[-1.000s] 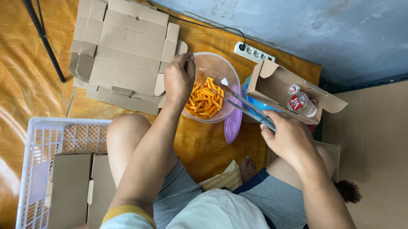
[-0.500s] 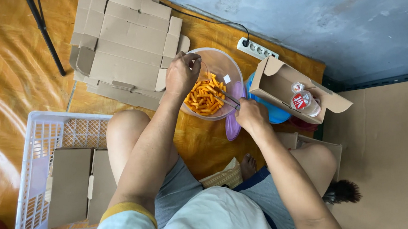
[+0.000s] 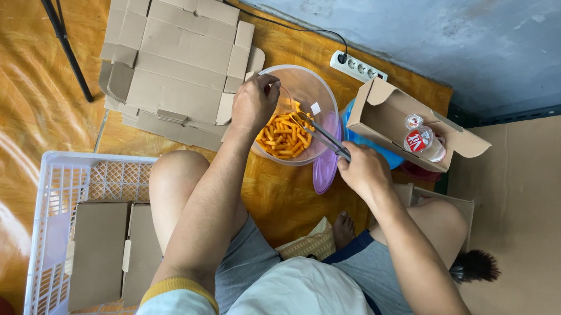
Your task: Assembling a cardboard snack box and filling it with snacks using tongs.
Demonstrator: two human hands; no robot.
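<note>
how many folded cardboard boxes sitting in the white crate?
2: both lie side by side in the white crate at the person's left knee, the larger folded box on the outside, the narrower folded box against the leg. More could be hidden beneath them.

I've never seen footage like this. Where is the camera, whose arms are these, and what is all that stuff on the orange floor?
The camera sits on a person's head and looks straight down, so the arms are their own. The left hand grips the rim of a clear round plastic bowl filled with orange snack sticks. The right hand holds metal tongs that reach into the sticks. Nearby lie flattened brown cardboard boxes, an open brown cardboard box and a white plastic crate with more folded cardboard inside.
</note>
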